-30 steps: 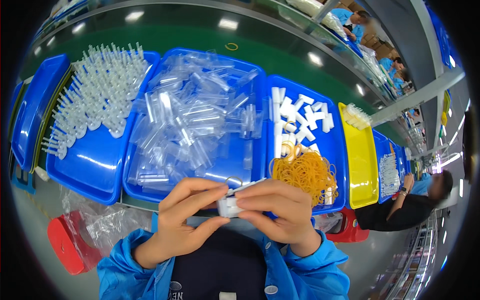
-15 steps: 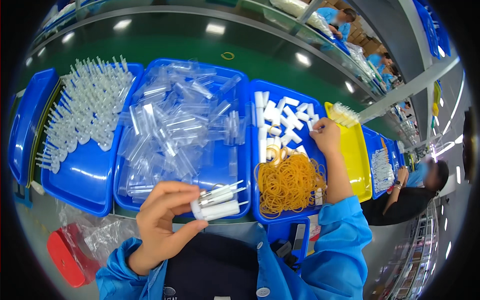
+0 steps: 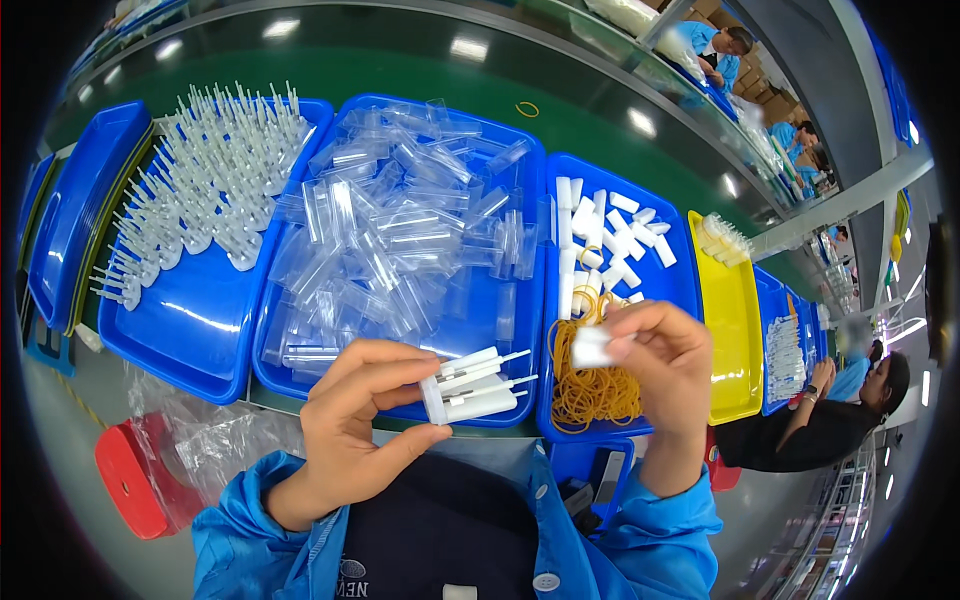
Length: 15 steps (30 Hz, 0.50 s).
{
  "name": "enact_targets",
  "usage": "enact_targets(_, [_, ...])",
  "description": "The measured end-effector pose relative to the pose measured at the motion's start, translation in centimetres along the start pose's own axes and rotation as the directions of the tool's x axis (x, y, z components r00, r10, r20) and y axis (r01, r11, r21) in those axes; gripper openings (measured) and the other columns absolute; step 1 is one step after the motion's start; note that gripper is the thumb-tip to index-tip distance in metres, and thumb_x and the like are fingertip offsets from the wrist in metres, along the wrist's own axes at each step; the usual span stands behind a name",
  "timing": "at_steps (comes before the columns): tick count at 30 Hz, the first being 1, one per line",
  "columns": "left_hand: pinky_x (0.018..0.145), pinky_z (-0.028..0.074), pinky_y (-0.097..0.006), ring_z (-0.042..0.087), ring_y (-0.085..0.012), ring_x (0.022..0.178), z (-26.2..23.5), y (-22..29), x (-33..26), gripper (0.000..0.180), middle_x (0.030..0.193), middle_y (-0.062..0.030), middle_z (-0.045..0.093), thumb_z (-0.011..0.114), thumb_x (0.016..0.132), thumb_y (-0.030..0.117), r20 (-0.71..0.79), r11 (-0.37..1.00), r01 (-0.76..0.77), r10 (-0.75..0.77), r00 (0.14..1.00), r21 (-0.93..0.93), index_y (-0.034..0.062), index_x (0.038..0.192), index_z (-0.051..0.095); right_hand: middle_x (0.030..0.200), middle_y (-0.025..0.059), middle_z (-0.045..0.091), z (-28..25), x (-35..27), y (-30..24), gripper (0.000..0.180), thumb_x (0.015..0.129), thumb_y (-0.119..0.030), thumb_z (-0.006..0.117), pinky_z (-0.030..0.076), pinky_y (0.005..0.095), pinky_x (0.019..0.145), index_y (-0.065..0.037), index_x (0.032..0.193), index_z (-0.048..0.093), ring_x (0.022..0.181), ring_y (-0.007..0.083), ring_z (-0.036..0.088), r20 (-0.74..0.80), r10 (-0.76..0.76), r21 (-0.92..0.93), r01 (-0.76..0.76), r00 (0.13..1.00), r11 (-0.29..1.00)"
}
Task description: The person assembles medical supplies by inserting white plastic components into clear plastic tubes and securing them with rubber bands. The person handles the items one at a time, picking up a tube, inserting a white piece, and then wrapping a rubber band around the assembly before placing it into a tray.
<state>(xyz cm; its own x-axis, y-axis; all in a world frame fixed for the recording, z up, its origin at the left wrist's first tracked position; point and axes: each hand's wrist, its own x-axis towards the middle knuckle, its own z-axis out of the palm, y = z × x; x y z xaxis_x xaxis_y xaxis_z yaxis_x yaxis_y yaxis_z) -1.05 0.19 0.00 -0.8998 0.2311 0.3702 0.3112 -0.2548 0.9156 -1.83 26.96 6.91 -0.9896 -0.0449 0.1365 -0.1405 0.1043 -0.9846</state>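
sleeves [image 3: 662,545]: bright blue | buttons [image 3: 546,581]: pale, round | top [image 3: 450,520]: dark, pale print [image 3: 354,569]

Held tubes [image 3: 482,403], white; rubber bands [image 3: 590,402], amber; largest tray [image 3: 458,345], blue; slim tray [image 3: 735,355], yellow; plastic sheaths [image 3: 385,270], colourless; worktop [image 3: 390,55], green; stool [image 3: 130,490], red; jacket sleeve [image 3: 655,535], plain bright blue.

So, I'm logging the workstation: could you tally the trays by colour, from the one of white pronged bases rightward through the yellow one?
Blue: 3 (pronged-base tray, clear-sleeve tray, tray of white tubes and rubber bands)
Yellow: 1 (yellow tray)
Total: 4
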Motion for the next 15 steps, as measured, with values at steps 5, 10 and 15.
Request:
enact_targets(5, [0.090,0.057,-0.036,0.061,-0.0267,0.109,0.1,0.4,0.1,0.046,0.117,-0.0178,0.053,0.074,0.074,-0.008,-0.003,1.000,-0.011,0.011,1.000,-0.026,-0.0064,0.117,0.059,0.093,0.0123,0.067,2.8,-1.1,-0.6,0.018,0.080,0.010,0.065,0.046,0.0273,0.080,0.006,0.097,0.067,0.086,0.0155,0.061,0.080,0.014,0.029,-0.016,0.997,0.999])
enact_targets(10, [0.086,0.059,-0.034,0.061,-0.0249,0.107,0.2,0.3,-0.2,0.046,0.116,-0.0165,0.056,0.075,0.073,-0.006,0.002,0.999,0.004,-0.004,1.000,0.054,-0.0037,0.117,0.062,0.090,0.0122,0.068,3.9,-1.0,-0.4,0.015,0.077,0.008,0.069,0.045,0.0272,0.078,0.002,0.090,0.070,0.084,0.0171,0.061,0.064,-0.063,-0.096,0.069,0.996,0.993])
enact_targets(15, [0.084,0.059,-0.032,0.062,-0.0232,0.105,0.2,0.5,-0.2,0.047,0.114,-0.0158,0.058,0.077,0.073,-0.003,-0.011,0.998,0.021,-0.021,1.000,0.060,-0.0023,0.117,0.063,0.086,0.0083,0.068,4.5,-1.2,-0.6,0.013,0.074,0.001,0.073,0.043,0.0319,0.081,-0.002,0.087,0.072,0.082,0.0172,0.062,0.053,-0.229,-0.371,0.232,0.972,0.899])
